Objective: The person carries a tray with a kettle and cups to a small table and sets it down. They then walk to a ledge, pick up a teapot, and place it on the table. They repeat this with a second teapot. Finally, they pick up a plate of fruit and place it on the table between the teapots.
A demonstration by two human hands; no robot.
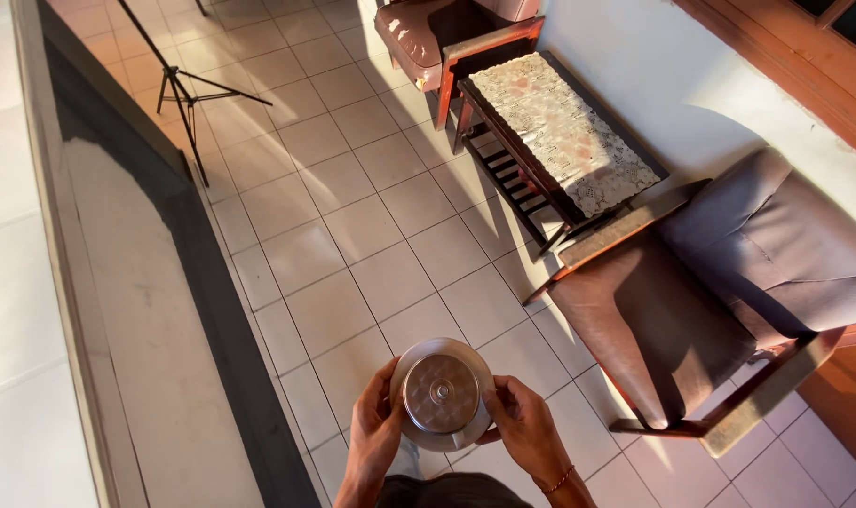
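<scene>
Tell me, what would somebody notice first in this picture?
Probably the shiny round metal lid at the bottom middle, held by the left hand and the right hand over the tiled floor. Next, the brown armchair on the right, beside a small table with a patterned cloth.

Both hands, left hand (376,435) and right hand (525,435), are holding a round metal lid (441,393) over open tiled floor (353,235). Brown armchair (701,301) is crowding the right side, slatted side table (560,136) beyond it. Dark ledge (212,282) is blocking the left. Tripod (179,89) is standing well ahead.
</scene>
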